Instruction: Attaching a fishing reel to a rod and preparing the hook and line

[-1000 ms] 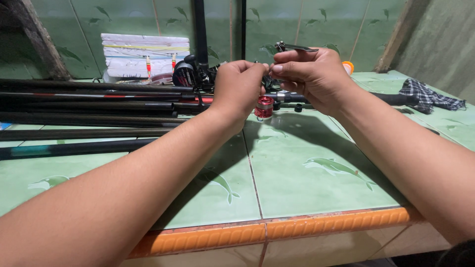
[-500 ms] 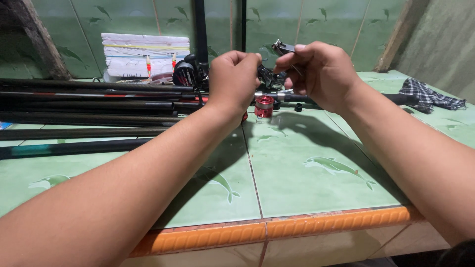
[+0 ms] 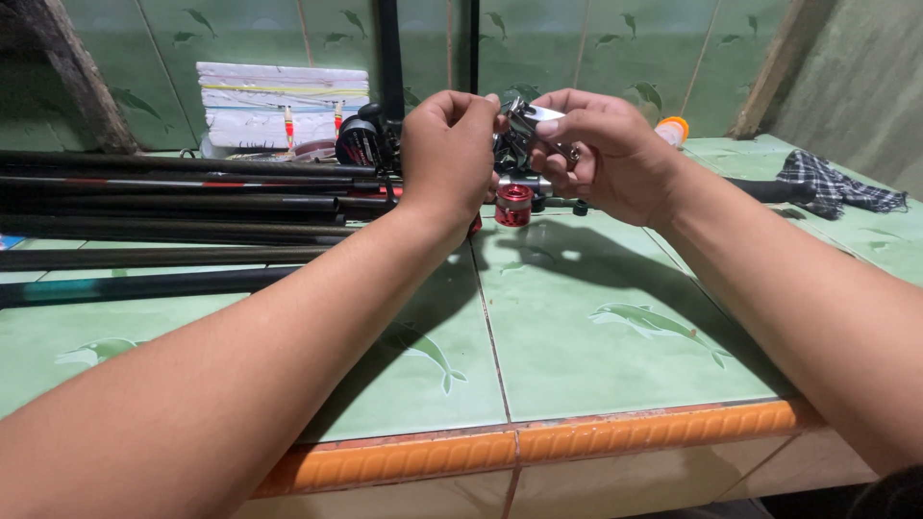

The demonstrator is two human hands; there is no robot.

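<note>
Both hands meet above the tiled surface (image 3: 596, 317). The right hand (image 3: 615, 154) is closed around a silver fishing reel (image 3: 524, 125). The left hand (image 3: 447, 154), fisted, pinches at its left side.

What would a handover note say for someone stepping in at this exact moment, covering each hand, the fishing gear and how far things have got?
Left hand: closed into a fist at the fishing reel, pinching something too small to make out.
Right hand: gripping the reel, raised above the counter.
Red spool: on the counter under the hands, apart from the reel.
Fishing rods: lying side by side on the left. A second, black reel sits behind them, and a checked cloth lies far right.
Done: spool looks removed.
Left: spool not yet refitted.
</note>
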